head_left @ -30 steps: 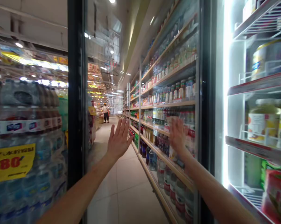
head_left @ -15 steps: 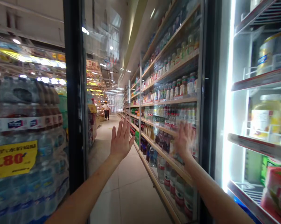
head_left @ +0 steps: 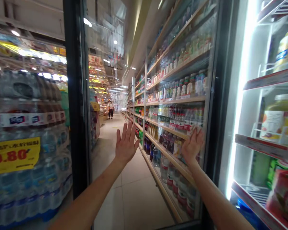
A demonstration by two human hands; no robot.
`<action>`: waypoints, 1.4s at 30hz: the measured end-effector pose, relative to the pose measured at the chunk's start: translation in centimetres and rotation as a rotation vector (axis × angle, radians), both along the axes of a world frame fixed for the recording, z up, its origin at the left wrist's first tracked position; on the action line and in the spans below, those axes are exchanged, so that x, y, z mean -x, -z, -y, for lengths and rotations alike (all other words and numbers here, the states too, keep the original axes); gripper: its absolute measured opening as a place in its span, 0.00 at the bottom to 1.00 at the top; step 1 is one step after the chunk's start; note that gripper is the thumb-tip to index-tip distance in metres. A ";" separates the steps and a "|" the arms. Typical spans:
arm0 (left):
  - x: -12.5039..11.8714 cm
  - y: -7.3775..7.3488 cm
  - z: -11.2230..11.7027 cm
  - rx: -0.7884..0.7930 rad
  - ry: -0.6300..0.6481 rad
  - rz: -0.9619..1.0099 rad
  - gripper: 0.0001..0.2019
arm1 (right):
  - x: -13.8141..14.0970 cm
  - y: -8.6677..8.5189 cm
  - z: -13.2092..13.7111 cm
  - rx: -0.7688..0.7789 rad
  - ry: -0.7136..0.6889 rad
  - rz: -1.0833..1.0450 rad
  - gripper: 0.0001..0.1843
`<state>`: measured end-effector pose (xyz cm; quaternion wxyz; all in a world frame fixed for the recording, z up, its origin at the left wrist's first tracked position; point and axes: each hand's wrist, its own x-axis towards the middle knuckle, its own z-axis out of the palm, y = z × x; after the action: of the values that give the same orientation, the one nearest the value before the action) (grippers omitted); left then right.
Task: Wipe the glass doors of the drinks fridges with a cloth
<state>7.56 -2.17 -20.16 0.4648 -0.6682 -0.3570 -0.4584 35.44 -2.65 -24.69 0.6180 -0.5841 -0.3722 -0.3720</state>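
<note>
Left hand (head_left: 126, 143), flat with fingers spread wide, and right hand (head_left: 193, 145), fingers slightly bent, are raised before a glass door (head_left: 146, 99) just beyond them; contact is unclear, as is whether the right one holds anything. Near right are lit cooler shelves (head_left: 266, 145); near left, stacked bottles (head_left: 26, 119) with a yellow price sign (head_left: 14, 156). Far off, a person (head_left: 110, 109) stands.

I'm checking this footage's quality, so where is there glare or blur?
In the head view, the light strip at right glares white and the glass door carries reflections; also in the head view, the right hand looks softer than the left hand.
</note>
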 end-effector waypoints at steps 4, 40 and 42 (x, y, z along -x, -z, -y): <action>0.0 0.3 0.1 0.029 0.011 0.006 0.29 | 3.5 1.4 0.2 0.046 -0.096 0.268 0.27; -1.0 8.1 1.0 0.086 0.044 -0.045 0.27 | -1.4 13.5 1.4 0.093 0.055 -0.127 0.29; -1.0 8.1 1.0 0.077 0.048 -0.044 0.27 | 0.1 14.5 1.6 0.087 0.000 -0.087 0.30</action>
<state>8.57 -3.20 -28.24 0.4355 -0.7039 -0.3478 -0.4404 35.38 -4.20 -39.19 0.6076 -0.6261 -0.3608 -0.3297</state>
